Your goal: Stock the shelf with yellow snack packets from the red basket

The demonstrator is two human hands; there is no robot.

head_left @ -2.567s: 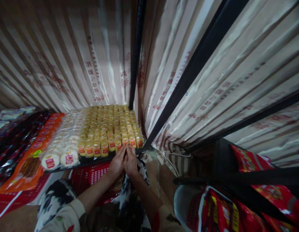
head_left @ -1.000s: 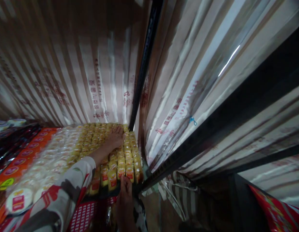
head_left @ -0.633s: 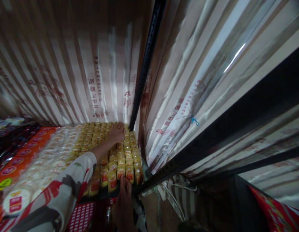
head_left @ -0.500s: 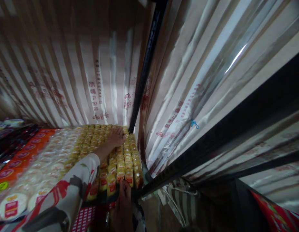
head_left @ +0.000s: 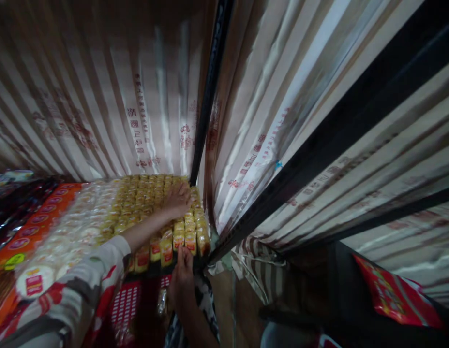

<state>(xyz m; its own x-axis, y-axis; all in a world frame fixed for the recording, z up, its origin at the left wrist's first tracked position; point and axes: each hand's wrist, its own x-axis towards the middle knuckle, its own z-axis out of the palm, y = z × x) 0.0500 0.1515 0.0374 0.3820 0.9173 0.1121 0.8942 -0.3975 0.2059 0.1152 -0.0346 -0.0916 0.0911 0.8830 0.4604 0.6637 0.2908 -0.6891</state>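
Note:
Tight rows of small yellow cakes in clear wrappers [head_left: 141, 193] cover the corner of a display shelf, and the front ones carry red labels. My left hand [head_left: 178, 197] reaches across from the left and lies over the back rows, its fingers stretched out. At the front edge, my right hand [head_left: 183, 270] comes up from below with its fingers pressed together. Its fingertips touch the front of a red-labelled wrapped cake [head_left: 178, 239]; whatever may be between them is hidden. A printed sleeve [head_left: 79, 290] covers my left forearm.
Left of the yellow rows are white round wrapped cakes [head_left: 36, 280], an orange strip of packs [head_left: 39, 217] and dark packs [head_left: 21, 208]. A red basket [head_left: 126, 302] stands below. Dark metal posts [head_left: 206, 96] and pleated printed curtains [head_left: 162, 96] enclose the corner. A red bag [head_left: 395, 290] lies right.
The view has tilted and shifted slightly, showing more at the bottom right. My left hand stays over the back rows and my right hand stays at the front edge.

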